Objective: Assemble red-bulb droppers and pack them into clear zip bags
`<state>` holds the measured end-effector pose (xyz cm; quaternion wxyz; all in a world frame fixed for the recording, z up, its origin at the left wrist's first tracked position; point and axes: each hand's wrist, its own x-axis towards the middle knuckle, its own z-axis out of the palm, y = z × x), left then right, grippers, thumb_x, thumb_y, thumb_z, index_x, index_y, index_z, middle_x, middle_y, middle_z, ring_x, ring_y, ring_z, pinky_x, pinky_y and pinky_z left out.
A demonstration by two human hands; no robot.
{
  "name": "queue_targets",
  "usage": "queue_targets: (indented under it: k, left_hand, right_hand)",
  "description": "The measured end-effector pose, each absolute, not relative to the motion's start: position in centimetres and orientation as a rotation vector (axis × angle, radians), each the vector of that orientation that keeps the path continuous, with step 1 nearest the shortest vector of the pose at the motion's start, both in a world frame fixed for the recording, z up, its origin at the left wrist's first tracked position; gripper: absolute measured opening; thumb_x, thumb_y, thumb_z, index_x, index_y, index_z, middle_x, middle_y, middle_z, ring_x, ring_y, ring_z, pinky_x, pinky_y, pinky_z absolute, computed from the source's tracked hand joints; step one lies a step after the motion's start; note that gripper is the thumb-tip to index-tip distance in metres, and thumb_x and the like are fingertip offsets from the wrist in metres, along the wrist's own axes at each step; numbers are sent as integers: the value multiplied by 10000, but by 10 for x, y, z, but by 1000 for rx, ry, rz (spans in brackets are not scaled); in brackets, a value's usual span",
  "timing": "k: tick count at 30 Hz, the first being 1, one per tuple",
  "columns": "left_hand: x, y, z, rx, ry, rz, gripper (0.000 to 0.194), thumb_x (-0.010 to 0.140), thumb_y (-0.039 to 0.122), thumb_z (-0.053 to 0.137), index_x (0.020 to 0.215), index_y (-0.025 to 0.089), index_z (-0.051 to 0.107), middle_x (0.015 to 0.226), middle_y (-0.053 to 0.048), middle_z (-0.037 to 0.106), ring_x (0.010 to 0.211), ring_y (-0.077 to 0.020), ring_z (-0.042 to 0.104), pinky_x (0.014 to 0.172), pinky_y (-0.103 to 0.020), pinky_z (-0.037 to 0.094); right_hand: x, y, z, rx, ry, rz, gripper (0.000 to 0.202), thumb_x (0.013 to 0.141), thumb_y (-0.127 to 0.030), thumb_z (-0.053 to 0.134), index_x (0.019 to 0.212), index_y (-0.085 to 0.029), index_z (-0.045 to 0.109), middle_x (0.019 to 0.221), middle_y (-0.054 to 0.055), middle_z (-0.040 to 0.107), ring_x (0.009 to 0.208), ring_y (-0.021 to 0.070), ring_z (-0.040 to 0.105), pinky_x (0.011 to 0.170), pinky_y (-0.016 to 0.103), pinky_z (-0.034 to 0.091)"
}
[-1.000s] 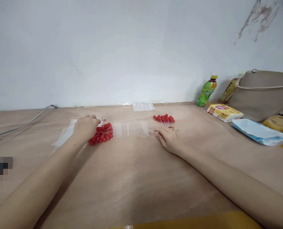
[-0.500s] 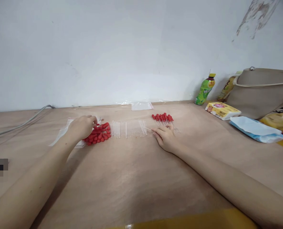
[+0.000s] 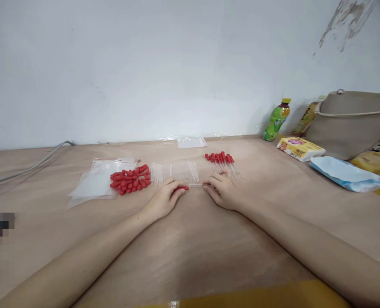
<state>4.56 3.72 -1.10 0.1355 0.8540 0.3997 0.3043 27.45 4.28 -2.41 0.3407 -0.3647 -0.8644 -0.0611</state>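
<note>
The left hand point(image 3: 167, 199) pinches a red bulb point(image 3: 186, 188) in closed fingers; the right hand point(image 3: 225, 191) pinches a thin clear tube point(image 3: 195, 185). Their ends meet or nearly meet, nearer the person than the row of tubes point(image 3: 175, 172). Steady alignment and light pressure seem best — such thin tubes probably snap easily.

The right hand point(image 3: 221, 188) seemingly hides the clear tube point(image 3: 195, 185) partly.
</note>
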Motion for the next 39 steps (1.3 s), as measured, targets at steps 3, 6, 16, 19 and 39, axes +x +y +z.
queue_targets:
  k: [3, 6, 16, 19, 39]
  left_hand:
    - [44, 39, -9, 2434, 1174, 910, 160, 878, 224, 440, 954, 177, 572, 897, -30, 597, 843, -153, 562, 764, -289, 450]
    - [45, 39, -10, 2406, 1195, 908, 141, 874, 227, 446, 952, 175, 552, 881, -22, 613, 816, -152, 567, 748, -286, 450]
    - [46, 40, -9, 2369, 1227, 884, 156, 867, 258, 465, 966, 177, 554, 892, -26, 630, 803, -157, 584, 727, -286, 452]
    - [46, 39, -8, 2405, 1233, 886, 162, 861, 271, 477, 951, 184, 580, 889, -25, 630, 813, -163, 582, 738, -293, 453]
    - [43, 37, -8, 2477, 959, 856, 207, 877, 270, 458, 918, 191, 644, 819, -26, 651, 735, -132, 604, 695, -254, 483]
  right_hand:
    - [274, 43, -25, -924, -2258, -157, 137, 865, -204, 427, 880, -179, 561, 827, 20, 628, 719, 118, 540, 840, 347, 230]
    - [274, 44, -25, -912, -2256, -156, 137, 866, -202, 426, 878, -177, 560, 823, 20, 631, 713, 117, 543, 847, 350, 230]
    - [271, 42, -24, -857, -2206, -215, 119, 854, -218, 453, 865, -179, 564, 768, 12, 642, 680, 117, 551, 828, 350, 255]
    - [270, 40, -23, -853, -2199, -218, 120, 852, -219, 454, 866, -179, 566, 758, 13, 643, 677, 116, 552, 824, 347, 261]
    - [275, 46, -21, -794, -2332, -116, 147, 851, -205, 483, 844, -206, 630, 787, -11, 665, 664, 93, 567, 737, 319, 227]
